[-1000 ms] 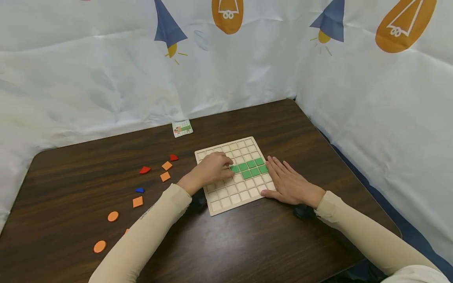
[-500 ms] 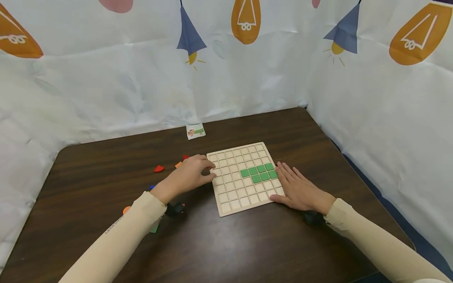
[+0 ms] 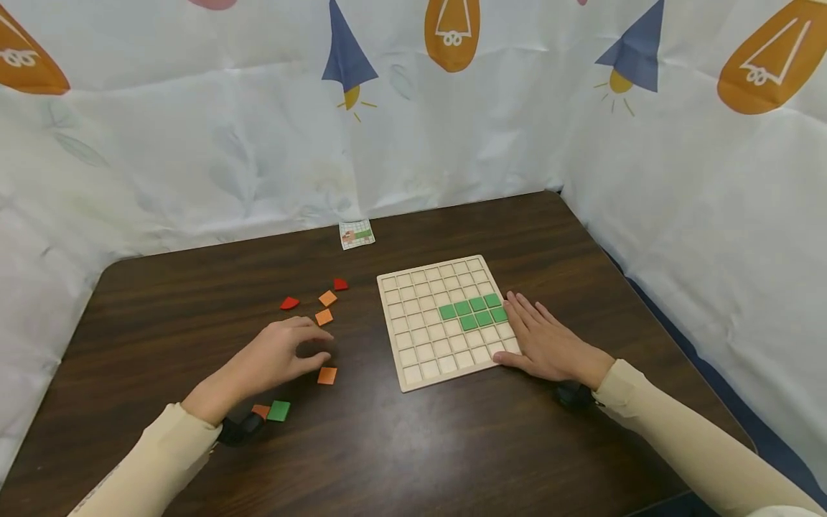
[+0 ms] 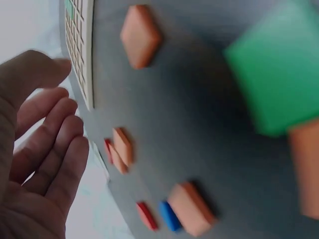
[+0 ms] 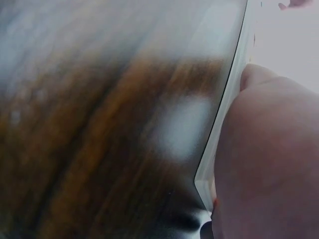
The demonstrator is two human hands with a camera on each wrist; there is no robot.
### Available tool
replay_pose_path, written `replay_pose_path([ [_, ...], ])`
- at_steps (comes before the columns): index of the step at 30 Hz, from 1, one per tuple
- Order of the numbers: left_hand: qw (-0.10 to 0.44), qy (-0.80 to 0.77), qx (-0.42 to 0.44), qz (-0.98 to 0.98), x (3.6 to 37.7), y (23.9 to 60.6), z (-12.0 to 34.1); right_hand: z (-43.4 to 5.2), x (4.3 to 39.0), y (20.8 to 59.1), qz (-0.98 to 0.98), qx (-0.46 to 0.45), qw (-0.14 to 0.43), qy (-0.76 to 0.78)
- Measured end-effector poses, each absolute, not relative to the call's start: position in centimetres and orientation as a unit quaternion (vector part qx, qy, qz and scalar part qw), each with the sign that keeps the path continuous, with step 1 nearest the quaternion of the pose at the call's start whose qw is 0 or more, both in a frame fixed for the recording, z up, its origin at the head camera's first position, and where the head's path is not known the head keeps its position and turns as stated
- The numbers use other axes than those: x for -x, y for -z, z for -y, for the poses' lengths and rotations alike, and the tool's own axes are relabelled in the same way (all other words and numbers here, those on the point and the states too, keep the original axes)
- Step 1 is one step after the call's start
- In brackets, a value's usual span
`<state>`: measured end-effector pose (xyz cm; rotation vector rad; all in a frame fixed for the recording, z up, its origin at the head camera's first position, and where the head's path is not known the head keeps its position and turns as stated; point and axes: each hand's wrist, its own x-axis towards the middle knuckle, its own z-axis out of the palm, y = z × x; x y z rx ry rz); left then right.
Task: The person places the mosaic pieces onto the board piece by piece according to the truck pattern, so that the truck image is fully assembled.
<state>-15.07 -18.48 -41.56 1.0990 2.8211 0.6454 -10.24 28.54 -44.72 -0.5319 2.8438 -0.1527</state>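
Observation:
My left hand [image 3: 274, 357] hovers over the loose pieces left of the board, thumb and fingers apart with nothing between them. Just beyond its fingertips lies an orange square tile [image 3: 327, 375], and a green square tile [image 3: 279, 411] lies below the hand beside another orange piece [image 3: 261, 411]. My right hand [image 3: 549, 341] lies flat with straight fingers along the right edge of the wooden grid board [image 3: 413, 337]. Several green tiles [image 3: 477, 305] fill two adjoining rows of the board near that hand. In the left wrist view the green tile [image 4: 279, 69] looms large and blurred.
Two orange tiles [image 3: 324, 317] and two red pieces [image 3: 289, 303] lie above the left hand. A blue piece [image 4: 170, 216] shows in the left wrist view. A small printed card [image 3: 357, 234] sits at the table's back edge, against a white curtain [image 3: 258, 165].
My left hand has drawn back from over the board to the left, above the loose pieces, and holds nothing. The right hand stays at the board's edge. The head view has shifted.

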Motion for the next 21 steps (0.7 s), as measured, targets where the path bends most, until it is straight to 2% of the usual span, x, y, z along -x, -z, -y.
replay_pose_path([
  [8, 0.062, -0.237, -0.356, -0.902, 12.5, 42.7, 22.3, -28.5, 10.2, 44.7, -0.975, 0.178, 0.120, 0.055],
  [15, 0.072, -0.247, -0.345, -0.903, 11.2, 43.3, 24.6, -28.4, 10.3, 44.7, -0.975, 0.177, 0.117, 0.057],
  [21, 0.057, -0.256, -0.370, -0.891, 10.8, 44.3, 25.5, -28.5, 10.3, 44.9, -0.975, 0.176, 0.119, 0.055],
])
